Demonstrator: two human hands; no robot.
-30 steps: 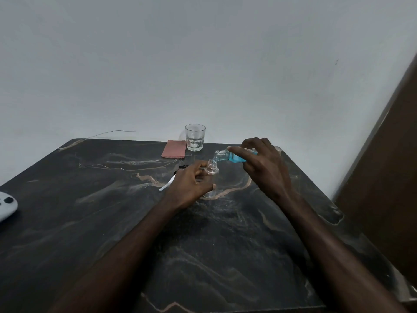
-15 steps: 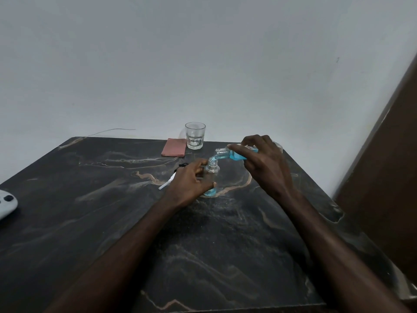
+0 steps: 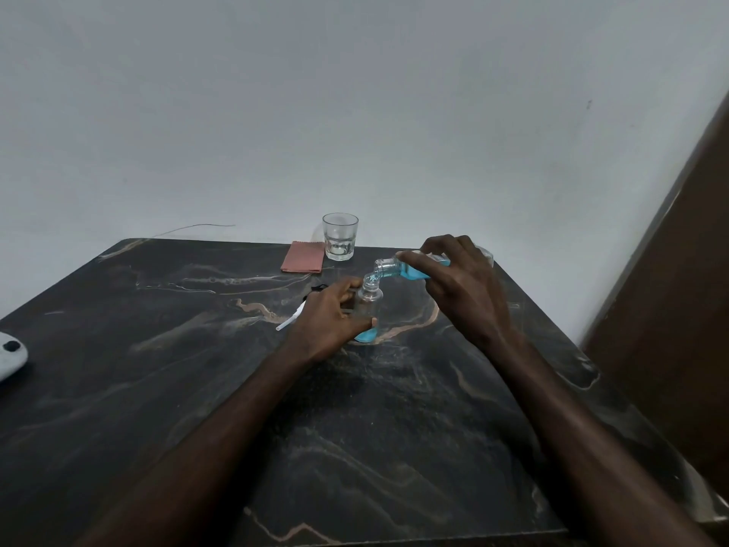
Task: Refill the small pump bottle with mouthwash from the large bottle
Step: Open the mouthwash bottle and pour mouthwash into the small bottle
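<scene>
Two hands grip containers: right hand (image 3: 459, 288) clamps the tilted large bottle (image 3: 410, 267) of blue mouthwash, left hand (image 3: 329, 319) clasps the upright small bottle (image 3: 369, 305), blue pooled at its base.

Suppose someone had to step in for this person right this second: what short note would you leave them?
Left hand: gripping the small bottle, upright on the table.
Right hand: holding the large bottle tipped, mouth over the small bottle's neck.
Done: pump is off, lying left of the hand; a little blue mouthwash sits at the bottom.
Left: keep pouring, then refit the pump.
</scene>
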